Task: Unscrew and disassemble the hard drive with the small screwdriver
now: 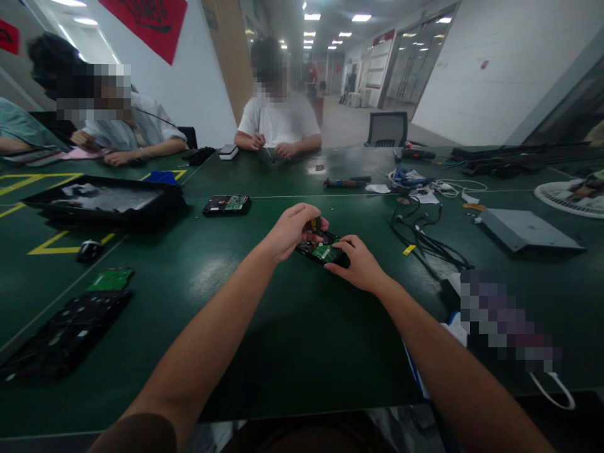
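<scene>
A black hard drive (323,251) with a green circuit board facing up lies on the green table (292,340) in front of me. My left hand (290,231) is closed around a small screwdriver (314,224) with a yellow and black handle, held upright over the drive's far edge. My right hand (359,263) grips the drive's near right side, fingers curled on it.
A second hard drive (227,204) lies further back. A monitor (101,200) lies flat at left, with a mouse (89,250), a green board (112,279) and a black panel (66,336). Cables (425,242) and a grey box (526,229) sit right. Two people sit across the table.
</scene>
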Demonstrator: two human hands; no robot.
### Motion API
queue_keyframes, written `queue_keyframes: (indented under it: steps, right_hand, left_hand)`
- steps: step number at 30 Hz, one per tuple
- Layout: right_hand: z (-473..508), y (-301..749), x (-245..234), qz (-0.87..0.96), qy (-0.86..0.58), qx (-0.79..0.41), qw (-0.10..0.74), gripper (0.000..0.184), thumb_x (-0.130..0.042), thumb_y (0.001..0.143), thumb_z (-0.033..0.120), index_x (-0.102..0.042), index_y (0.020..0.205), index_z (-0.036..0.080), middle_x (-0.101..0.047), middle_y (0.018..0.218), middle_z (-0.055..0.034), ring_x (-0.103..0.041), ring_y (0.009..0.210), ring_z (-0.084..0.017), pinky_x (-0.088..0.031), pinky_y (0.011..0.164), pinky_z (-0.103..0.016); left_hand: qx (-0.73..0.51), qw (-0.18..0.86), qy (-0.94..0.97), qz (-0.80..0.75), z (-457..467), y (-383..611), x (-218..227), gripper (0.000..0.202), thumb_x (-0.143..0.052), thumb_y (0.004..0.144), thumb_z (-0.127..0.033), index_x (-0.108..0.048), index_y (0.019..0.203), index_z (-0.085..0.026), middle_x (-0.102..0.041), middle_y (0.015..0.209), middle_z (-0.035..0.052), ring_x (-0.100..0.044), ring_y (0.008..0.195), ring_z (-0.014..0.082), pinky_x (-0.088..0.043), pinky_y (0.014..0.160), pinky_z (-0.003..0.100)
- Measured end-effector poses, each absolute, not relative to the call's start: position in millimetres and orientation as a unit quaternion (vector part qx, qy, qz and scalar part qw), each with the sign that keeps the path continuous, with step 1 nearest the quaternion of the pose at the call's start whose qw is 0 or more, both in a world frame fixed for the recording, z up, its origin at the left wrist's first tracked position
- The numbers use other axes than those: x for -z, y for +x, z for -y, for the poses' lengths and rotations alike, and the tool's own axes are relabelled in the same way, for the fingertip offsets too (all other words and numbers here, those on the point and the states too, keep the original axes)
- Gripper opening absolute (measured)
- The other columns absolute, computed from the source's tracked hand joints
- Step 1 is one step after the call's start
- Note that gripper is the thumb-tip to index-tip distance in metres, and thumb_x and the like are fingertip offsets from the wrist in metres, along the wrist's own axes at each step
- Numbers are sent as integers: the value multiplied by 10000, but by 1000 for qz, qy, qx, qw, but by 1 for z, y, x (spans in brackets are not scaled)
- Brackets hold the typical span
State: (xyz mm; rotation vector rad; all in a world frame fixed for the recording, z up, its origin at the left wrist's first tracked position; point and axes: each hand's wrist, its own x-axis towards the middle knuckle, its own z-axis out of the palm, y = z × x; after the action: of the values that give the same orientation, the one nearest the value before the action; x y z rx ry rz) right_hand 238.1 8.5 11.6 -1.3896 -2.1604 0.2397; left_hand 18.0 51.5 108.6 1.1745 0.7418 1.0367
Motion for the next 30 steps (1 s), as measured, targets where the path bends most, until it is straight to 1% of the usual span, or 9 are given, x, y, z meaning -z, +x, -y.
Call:
queue_keyframes:
  steps: [2,4,8,13,16,18,24,27,30]
  right_hand:
    - [-9,238,-11,804,-518,-88,278,540,-724,867,577,-634,1297,264,-525,1325,-121,-550,1224,-314,-501,1039,-539]
    - [-9,238,-11,805,-518,-85,277,542,-724,868,574,-633,1297,255,-524,1327,-125,-551,1221,-312,-503,1038,-536]
    - [-9,238,-11,805,-514,-89,283,529,-735,867,553,-634,1296,261,-529,1316,-123,-554,1214,-307,-504,1038,-537]
    - [-9,238,-11,805,-512,-90,286,516,-746,861,545,-644,1284,267,-538,1302,-119,-556,1208,-310,-507,1030,-540]
    - [-9,238,-11,805,-510,-92,288,507,-746,863,538,-644,1283,274,-535,1307,-117,-557,1208,-310,-509,1028,-539]
    - [-9,237,-11,805,-510,-91,287,510,-743,864,542,-642,1284,273,-533,1308,-119,-556,1210,-310,-507,1034,-538]
    - [-9,238,-12,804,-516,-94,279,537,-740,860,564,-639,1293,262,-529,1316,-124,-559,1207,-312,-496,1050,-545]
    - [-9,238,-12,804,-516,-93,279,531,-737,865,559,-635,1297,268,-531,1318,-121,-558,1208,-310,-503,1038,-544]
    - [-9,238,-12,807,-512,-91,280,540,-733,867,565,-632,1299,257,-530,1319,-127,-553,1214,-310,-505,1033,-537]
  left_hand:
    - [-468,645,510,-324,-52,19,-107,154,-668,846,-306,-608,900,-174,-699,879,91,-688,868,220,-570,673,332]
    - [-483,618,523,-333,-54,18,-106,138,-645,837,-302,-641,863,-167,-693,889,91,-671,859,210,-547,648,300]
    - [-490,554,570,-357,-57,16,-105,215,-605,842,-327,-728,814,-153,-686,948,97,-631,872,195,-487,592,248]
    - [-443,618,560,-328,-54,16,-107,256,-613,868,-361,-718,952,-143,-703,866,106,-657,803,200,-496,589,268]
    - [-451,649,521,-321,-53,18,-107,202,-647,854,-334,-653,946,-154,-726,882,116,-689,817,214,-540,640,305]
    - [-464,649,509,-324,-54,18,-106,168,-650,843,-311,-639,914,-159,-727,896,112,-698,852,224,-556,667,321]
    - [-481,549,581,-360,-57,15,-106,232,-617,853,-339,-746,847,-147,-698,937,96,-646,887,195,-486,602,244]
    - [-454,573,589,-345,-55,15,-107,234,-642,854,-356,-745,898,-150,-712,928,101,-656,878,201,-499,615,257]
    - [-436,631,559,-316,-53,17,-107,205,-673,845,-344,-681,927,-156,-731,899,110,-680,825,208,-513,604,276]
